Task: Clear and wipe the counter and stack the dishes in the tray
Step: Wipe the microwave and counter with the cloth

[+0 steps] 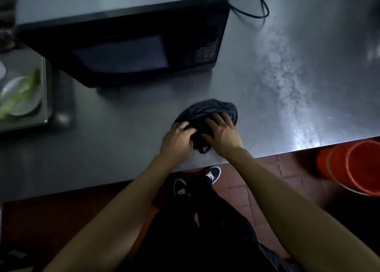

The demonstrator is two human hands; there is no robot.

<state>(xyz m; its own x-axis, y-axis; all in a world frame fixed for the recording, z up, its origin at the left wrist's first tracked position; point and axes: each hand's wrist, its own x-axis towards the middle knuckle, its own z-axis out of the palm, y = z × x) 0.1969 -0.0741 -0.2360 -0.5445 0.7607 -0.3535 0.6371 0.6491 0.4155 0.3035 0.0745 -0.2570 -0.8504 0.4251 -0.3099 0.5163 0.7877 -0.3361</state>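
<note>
Your two hands are on a dark cloth (207, 111) that sits bunched up on the shiny metal counter (287, 76), near its front edge and a little to 1 o'clock of the middle of the view. Your left hand (177, 139) is at the 9 o'clock side of the cloth, and its fingers are curled into the cloth and hold a bit of it. Your right hand (223, 135) is at the 3 o'clock side, with its fingers spread and lying flat on top of the cloth, pressing it down, so that hand is open. A tiny purple bit (204, 149) peeks out of the cloth at 6 o'clock, between your two wrists. A big black microwave (127, 51) stands on the counter at 11 o'clock from the cloth, well apart from it, and its black cord (261, 8) loops on the counter at 1 o'clock. Far over at 9 o'clock there is a metal tray (46, 99) with a white plate (26, 105) in it, and something green (22, 90) lies on the plate; it is too blurry to tell what the green thing is. The counter has a wet, streaky patch (287, 74) at 2 o'clock from the cloth. Down at 4 o'clock, off the counter, a red bucket (357, 166) sits on the brown tile floor (267, 179). Your dark shoes (212, 174) show at 6 o'clock, just under the counter edge.
</note>
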